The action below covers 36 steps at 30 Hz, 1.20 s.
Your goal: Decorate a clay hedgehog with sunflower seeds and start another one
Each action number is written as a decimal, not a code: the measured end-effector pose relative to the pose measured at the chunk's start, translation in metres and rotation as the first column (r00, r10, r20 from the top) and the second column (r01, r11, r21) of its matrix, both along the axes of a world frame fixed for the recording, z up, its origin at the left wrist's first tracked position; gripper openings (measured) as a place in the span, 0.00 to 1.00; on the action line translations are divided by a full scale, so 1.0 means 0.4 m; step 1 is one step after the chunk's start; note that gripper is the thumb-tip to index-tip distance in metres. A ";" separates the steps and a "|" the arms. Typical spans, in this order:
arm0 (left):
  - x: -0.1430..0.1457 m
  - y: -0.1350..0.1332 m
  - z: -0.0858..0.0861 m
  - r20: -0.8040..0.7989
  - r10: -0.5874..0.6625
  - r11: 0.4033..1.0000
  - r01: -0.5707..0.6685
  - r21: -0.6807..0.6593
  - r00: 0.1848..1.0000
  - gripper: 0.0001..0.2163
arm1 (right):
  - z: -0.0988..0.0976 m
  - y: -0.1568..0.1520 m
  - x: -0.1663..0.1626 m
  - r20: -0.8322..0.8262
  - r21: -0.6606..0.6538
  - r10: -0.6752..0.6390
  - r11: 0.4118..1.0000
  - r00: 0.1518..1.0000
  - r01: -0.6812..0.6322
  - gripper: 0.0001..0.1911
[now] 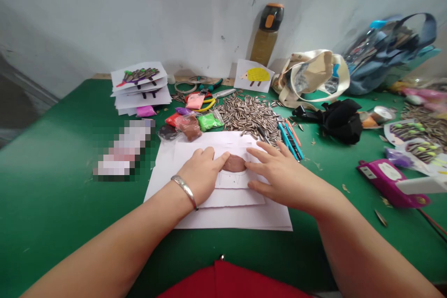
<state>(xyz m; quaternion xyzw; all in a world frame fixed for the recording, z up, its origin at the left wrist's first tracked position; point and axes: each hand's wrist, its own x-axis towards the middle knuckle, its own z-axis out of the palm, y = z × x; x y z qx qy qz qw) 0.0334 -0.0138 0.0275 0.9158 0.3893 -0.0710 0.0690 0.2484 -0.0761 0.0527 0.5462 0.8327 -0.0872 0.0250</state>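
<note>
A flattened patch of brown modelling clay (234, 163) covers the upper part of a pencilled animal outline on a white sheet of paper (230, 198). My left hand (200, 172) rests on the sheet, its thumb stretched out to the clay's left edge and its other fingers partly hidden. From the other side, my right hand (279, 174) reaches in with its fingers spread; a fingertip meets the clay's right edge. Neither hand grips anything. Larger white sheets lie beneath the drawing.
Behind the paper are sunflower seeds (247, 114), clay packets (209, 122), scissors (213, 99) and blue-handled tools (289, 142). Finished pictures (141, 86) are stacked at left, near a blurred object (122, 151). A bottle (267, 35), bags (314, 77) and a magenta case (391, 184) stand around.
</note>
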 end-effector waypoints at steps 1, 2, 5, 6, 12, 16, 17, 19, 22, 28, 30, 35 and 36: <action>0.000 0.000 0.000 0.002 0.000 1.000 0.000 0.006 1.000 0.25 | 0.000 -0.002 -0.001 0.003 0.004 0.005 1.000 1.000 -0.005 0.20; 0.001 -0.001 0.000 0.002 0.001 1.000 -0.001 0.011 1.000 0.25 | 0.000 -0.003 -0.002 0.005 0.007 0.008 1.000 1.000 -0.008 0.19; 0.001 -0.002 0.004 0.003 0.007 1.000 -0.007 0.010 1.000 0.26 | 0.003 -0.005 0.003 0.000 0.002 0.012 1.000 1.000 -0.012 0.20; 0.001 -0.002 0.006 0.003 0.009 1.000 -0.009 0.005 1.000 0.26 | 0.005 -0.005 0.006 -0.009 0.001 0.006 1.000 1.000 -0.006 0.20; -0.006 0.000 0.007 0.010 -0.005 1.000 0.005 -0.022 1.000 0.30 | 0.013 -0.003 0.017 -0.043 0.014 -0.025 1.000 0.999 0.025 0.20; -0.008 0.002 -0.001 0.002 -0.013 1.000 0.013 -0.006 1.000 0.27 | 0.007 -0.008 0.001 -0.014 -0.004 0.013 1.000 1.000 -0.013 0.17; -0.008 0.002 -0.003 0.001 -0.011 1.000 0.011 0.003 1.000 0.26 | 0.006 -0.010 -0.003 -0.011 -0.001 0.024 1.000 1.000 -0.024 0.17; -0.007 0.002 -0.006 0.003 -0.007 1.000 0.007 0.016 1.000 0.25 | 0.006 -0.012 -0.008 -0.006 0.007 0.042 0.999 0.999 -0.042 0.16; -0.006 0.001 -0.005 0.004 -0.003 1.000 0.003 0.019 1.000 0.25 | 0.011 -0.011 -0.006 -0.013 -0.006 0.045 0.999 0.999 -0.045 0.16; -0.004 0.000 0.013 0.003 0.009 0.999 -0.008 -0.042 1.000 0.28 | 0.026 -0.003 0.017 -0.092 0.003 -0.007 1.000 0.996 0.008 0.18; -0.005 -0.001 0.015 0.004 0.004 0.999 -0.004 -0.050 1.000 0.29 | 0.026 -0.005 0.016 -0.090 0.000 0.004 1.000 0.996 -0.004 0.18; -0.006 -0.001 0.006 0.000 -0.010 1.000 0.010 -0.009 1.000 0.28 | 0.019 -0.017 -0.005 -0.042 -0.016 0.058 0.998 0.997 -0.059 0.15; -0.005 -0.001 0.003 -0.005 -0.007 1.000 0.007 -0.002 1.000 0.27 | 0.018 -0.019 -0.009 -0.037 -0.015 0.064 0.998 0.997 -0.065 0.15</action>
